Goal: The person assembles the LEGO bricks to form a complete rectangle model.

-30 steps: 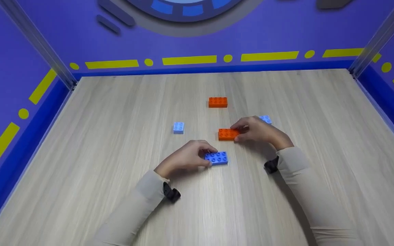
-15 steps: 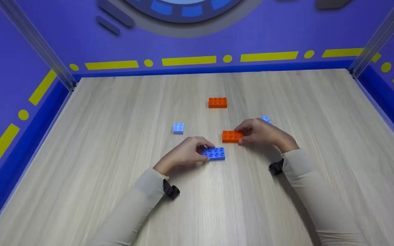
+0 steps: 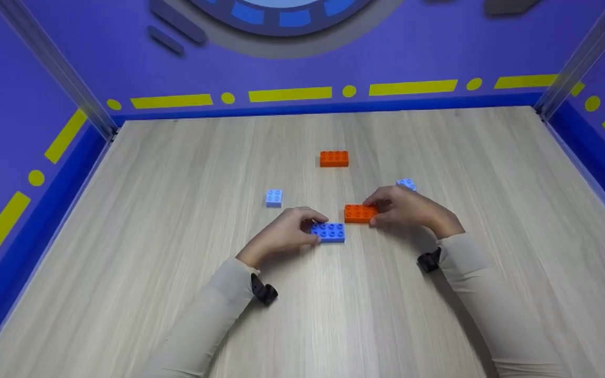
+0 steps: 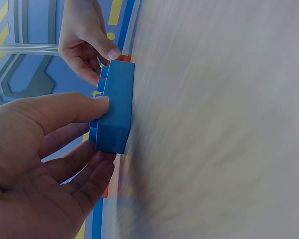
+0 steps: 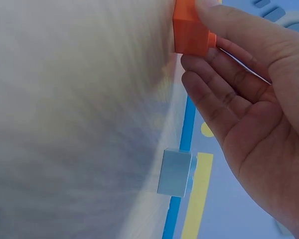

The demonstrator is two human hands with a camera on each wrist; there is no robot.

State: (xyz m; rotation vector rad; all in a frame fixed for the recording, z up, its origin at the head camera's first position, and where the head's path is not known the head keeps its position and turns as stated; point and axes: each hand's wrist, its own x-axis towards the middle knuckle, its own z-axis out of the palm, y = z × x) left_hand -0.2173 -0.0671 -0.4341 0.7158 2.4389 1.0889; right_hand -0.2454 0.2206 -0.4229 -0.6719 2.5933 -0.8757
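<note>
My left hand (image 3: 291,229) pinches the left end of a blue toy building brick (image 3: 331,232), thumb on the near side and fingers on the far side. In the left wrist view the blue brick (image 4: 117,109) shows its studs facing left, with the thumb pressed on its side. Just right of it and a little farther back, my right hand (image 3: 405,208) pinches the right end of an orange brick (image 3: 357,213). The right wrist view shows the orange brick (image 5: 191,30) between thumb and fingers. The two held bricks stand close together, their studs up.
Another orange brick (image 3: 334,158) lies farther back on the wooden table (image 3: 187,173). A small light-blue brick (image 3: 274,198) sits to the left, and a second light-blue brick (image 3: 406,184) is partly hidden behind the right hand. Blue-purple walls (image 3: 302,63) enclose the back and sides.
The orange brick has moved right and nearer with my right hand. My left hand has shifted the blue brick slightly left and farther back.
</note>
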